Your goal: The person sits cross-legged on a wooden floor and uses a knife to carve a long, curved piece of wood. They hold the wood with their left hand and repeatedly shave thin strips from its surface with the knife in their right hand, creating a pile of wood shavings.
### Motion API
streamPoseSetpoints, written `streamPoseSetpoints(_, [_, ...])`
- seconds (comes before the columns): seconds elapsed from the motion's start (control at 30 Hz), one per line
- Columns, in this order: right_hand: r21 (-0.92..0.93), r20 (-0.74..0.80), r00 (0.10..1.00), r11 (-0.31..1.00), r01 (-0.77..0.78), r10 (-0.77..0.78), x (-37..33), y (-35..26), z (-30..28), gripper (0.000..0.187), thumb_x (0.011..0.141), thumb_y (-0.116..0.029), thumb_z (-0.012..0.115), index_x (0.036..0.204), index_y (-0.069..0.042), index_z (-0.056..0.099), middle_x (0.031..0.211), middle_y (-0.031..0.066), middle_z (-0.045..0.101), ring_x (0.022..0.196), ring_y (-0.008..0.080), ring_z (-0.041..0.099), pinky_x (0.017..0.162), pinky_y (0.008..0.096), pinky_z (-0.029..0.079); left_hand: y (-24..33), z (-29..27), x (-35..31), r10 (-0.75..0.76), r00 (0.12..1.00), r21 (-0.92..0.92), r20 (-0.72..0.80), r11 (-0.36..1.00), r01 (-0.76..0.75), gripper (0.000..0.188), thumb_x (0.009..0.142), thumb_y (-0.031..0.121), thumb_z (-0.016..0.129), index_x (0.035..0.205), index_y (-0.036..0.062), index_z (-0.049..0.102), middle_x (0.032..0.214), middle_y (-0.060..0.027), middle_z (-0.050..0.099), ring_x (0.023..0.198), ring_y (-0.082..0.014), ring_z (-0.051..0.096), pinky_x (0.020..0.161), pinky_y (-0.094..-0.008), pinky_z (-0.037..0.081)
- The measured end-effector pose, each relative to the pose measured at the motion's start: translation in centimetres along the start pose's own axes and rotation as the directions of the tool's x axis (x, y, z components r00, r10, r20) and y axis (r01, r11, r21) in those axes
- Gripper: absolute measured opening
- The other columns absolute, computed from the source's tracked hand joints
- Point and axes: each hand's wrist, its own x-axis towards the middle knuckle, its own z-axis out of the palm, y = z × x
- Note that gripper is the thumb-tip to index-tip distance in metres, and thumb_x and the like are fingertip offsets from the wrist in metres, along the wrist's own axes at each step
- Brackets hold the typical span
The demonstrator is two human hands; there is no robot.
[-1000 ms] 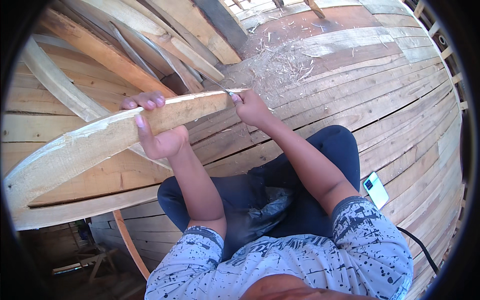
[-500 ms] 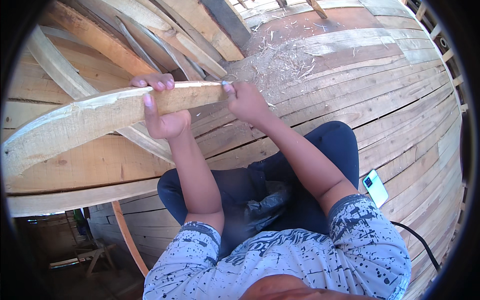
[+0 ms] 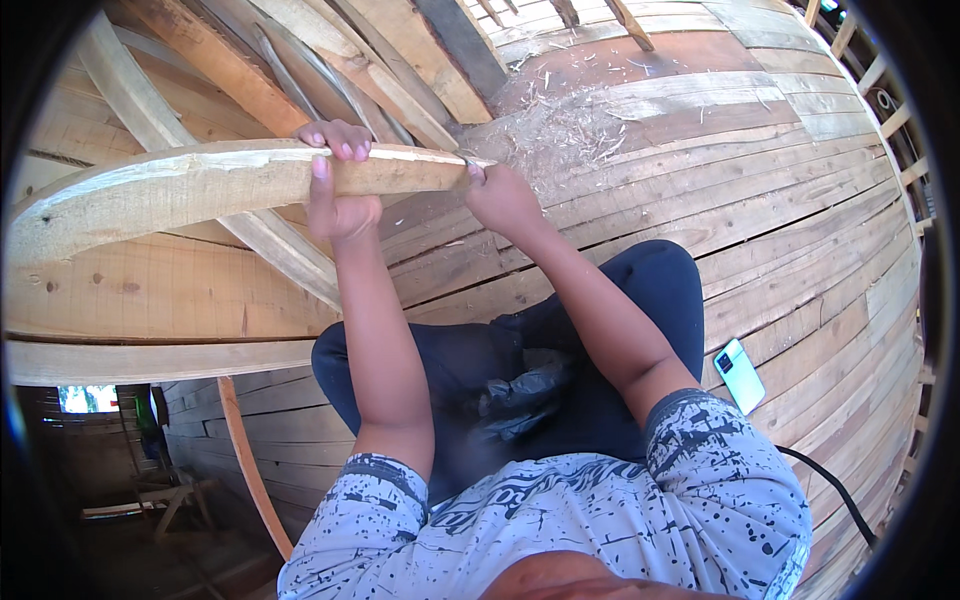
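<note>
A long curved wooden plank with a pale, rough upper edge spans the far left, tapering toward its right end. My left hand wraps around it, fingers over the top edge and thumb against the near face. At the tapered end my right hand is closed in a fist. A thin, dark, metallic-looking bit shows by its thumb, against the plank's edge; the rest is hidden in the fist, so its kind cannot be made out.
Wood shavings litter the plank floor ahead. Several boards lean at the far left, and a curved timber crosses below the plank. A light-coloured phone and a black cable lie at my right.
The plank sits higher in view, its tapered tip now showing past the right hand. Both hands have shifted slightly right, and the whole view has moved a little. Both grips stay closed.
</note>
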Motion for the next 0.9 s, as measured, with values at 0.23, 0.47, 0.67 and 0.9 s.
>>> streamPoseSetpoints(0.23, [-0.036,0.024,0.995,0.994,0.100,-0.099,0.2,3.3,0.6,0.046,0.101,-0.034,0.044,0.088,0.004,0.066,0.080,0.0286,0.065,0.081,0.0463,0.065,0.076,0.0551,0.050,0.0,-0.3,0.5,-0.058,0.992,0.008,0.113,0.998,0.057,0.026,0.085,0.026,0.066,0.100,0.0127,0.050,0.079,-0.0004,0.049,0.073,-0.0149,0.044,0.072,-0.0315,0.036])
streamPoseSetpoints(0.47, [-0.091,-0.083,0.965,0.967,0.240,-0.247,-0.7,2.4,1.0,0.047,0.101,-0.035,0.043,0.085,0.004,0.065,0.073,0.0261,0.065,0.074,0.0464,0.066,0.072,0.0537,0.052,0.0,-0.4,0.3,-0.044,0.992,0.015,0.115,0.999,0.042,0.025,0.083,0.022,0.065,0.100,0.0123,0.050,0.079,-0.0014,0.049,0.074,-0.0155,0.044,0.074,-0.0324,0.036])
streamPoseSetpoints(0.67, [-0.047,-0.018,0.968,0.967,0.249,-0.250,-2.6,-2.3,-0.8,0.047,0.101,-0.035,0.044,0.084,0.004,0.064,0.072,0.0271,0.064,0.073,0.0468,0.065,0.070,0.0549,0.051,0.5,-1.0,0.1,-0.032,0.997,0.034,0.066,0.999,0.029,0.023,0.083,0.020,0.062,0.100,0.0112,0.049,0.082,-0.0038,0.050,0.077,-0.0179,0.047,0.077,-0.0345,0.038])
streamPoseSetpoints(0.9, [-0.089,-0.061,0.987,0.986,0.140,-0.146,-1.5,-2.4,-1.0,0.043,0.101,-0.034,0.044,0.084,0.001,0.063,0.075,0.0282,0.063,0.076,0.0487,0.063,0.069,0.0562,0.049,-0.5,-0.2,0.8,-0.012,1.000,0.074,-0.017,0.997,0.013,0.026,0.087,0.020,0.060,0.104,0.0051,0.048,0.089,-0.0135,0.056,0.087,-0.0268,0.057,0.084,-0.0397,0.046])
